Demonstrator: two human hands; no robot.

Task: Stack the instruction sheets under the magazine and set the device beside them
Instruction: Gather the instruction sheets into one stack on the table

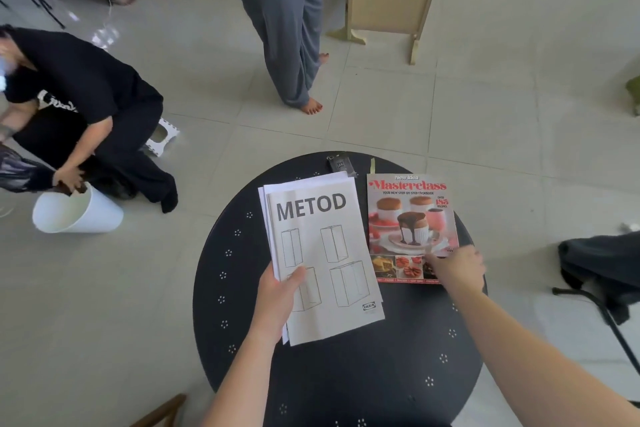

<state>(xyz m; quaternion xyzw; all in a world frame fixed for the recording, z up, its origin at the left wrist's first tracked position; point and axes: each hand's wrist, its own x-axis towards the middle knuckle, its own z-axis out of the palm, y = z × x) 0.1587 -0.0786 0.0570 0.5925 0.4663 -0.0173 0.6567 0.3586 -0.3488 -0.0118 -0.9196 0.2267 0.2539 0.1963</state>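
You stand over a round black table (332, 374), its matte top dotted with small clusters of white specks. Your left hand (277, 302) grips the instruction sheets (322, 253) at their near left edge, thumb pressed flat on the top page. That top page is thin, pale paper printed with "METOD" in bold grey letters, four line drawings of tall cabinets and a small logo at the near right corner; more white sheets fan out unevenly behind it at the far and left edges.

Just beside the sheets, to their right, the magazine (412, 222) lies flat on the table. Its glossy cover is red and pink, with "Masterclass" in red lettering and a chocolate-topped dessert on a plate. Your right hand (457, 267) rests on the magazine's near right corner, fingers curled over the edge; you cannot tell whether they pinch it.

The device (338, 163), a small dark rectangular thing, sits at the table's far rim, beyond the sheets and apart from both hands.
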